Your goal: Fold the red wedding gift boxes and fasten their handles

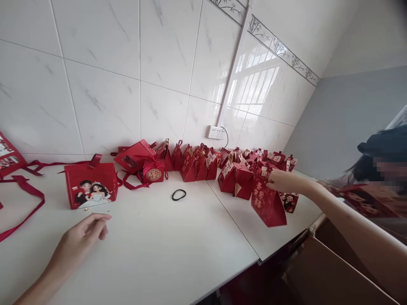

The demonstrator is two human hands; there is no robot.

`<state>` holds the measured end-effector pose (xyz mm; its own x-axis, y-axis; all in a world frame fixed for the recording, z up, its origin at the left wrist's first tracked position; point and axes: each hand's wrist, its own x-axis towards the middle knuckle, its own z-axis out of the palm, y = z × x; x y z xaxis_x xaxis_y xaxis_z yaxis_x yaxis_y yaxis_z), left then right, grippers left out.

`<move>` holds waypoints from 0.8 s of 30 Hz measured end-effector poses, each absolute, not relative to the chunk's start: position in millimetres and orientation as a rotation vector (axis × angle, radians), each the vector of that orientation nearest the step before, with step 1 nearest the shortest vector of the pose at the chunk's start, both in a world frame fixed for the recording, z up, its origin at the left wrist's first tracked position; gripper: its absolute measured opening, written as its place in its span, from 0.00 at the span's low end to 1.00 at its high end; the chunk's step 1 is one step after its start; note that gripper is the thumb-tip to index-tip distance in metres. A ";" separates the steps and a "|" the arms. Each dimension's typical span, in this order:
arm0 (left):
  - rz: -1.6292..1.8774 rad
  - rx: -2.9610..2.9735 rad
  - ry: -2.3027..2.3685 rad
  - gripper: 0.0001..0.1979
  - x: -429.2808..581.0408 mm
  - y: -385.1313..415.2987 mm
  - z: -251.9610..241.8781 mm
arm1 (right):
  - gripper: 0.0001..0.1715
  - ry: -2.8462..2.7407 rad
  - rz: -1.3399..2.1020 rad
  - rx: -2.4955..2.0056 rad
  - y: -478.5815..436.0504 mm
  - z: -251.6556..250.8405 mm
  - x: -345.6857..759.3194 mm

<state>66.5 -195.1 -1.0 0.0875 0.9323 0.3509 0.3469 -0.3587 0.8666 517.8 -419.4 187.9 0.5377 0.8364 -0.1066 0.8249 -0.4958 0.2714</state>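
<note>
On the left, my left hand (83, 234) hovers over the white table with its fingers curled together and nothing visible in them. Just beyond it stands a red gift box (76, 186) printed with a bride and groom, a ribbon loop on top. A tiny gold piece (86, 209) lies before that box. Stretched out to the right, my right hand (284, 182) grips the top of a red gift box (269, 207) with gold lettering, which hangs tilted at the table's edge. Its fingertips are partly hidden. Other red boxes (243, 182) stand close beside it.
Several red boxes (189, 165) line the tiled wall. A black elastic band (179, 195) lies mid-table, and loose red ribbon (34, 212) trails at left. A cardboard box (333, 271) stands below the right edge. Another person in a dark cap (383, 142) is at far right.
</note>
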 end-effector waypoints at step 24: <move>1.434 1.890 0.591 0.06 157.2 -244.2 21.7 | 0.14 3.794 0.327 2.048 -291.9 26.8 313.0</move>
<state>157.2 -244.2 21.7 0.2888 0.7062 0.6464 -0.0461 -0.6641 0.7462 313.0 -291.9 26.8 -0.0693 0.5030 0.8615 0.6430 0.6827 -0.3470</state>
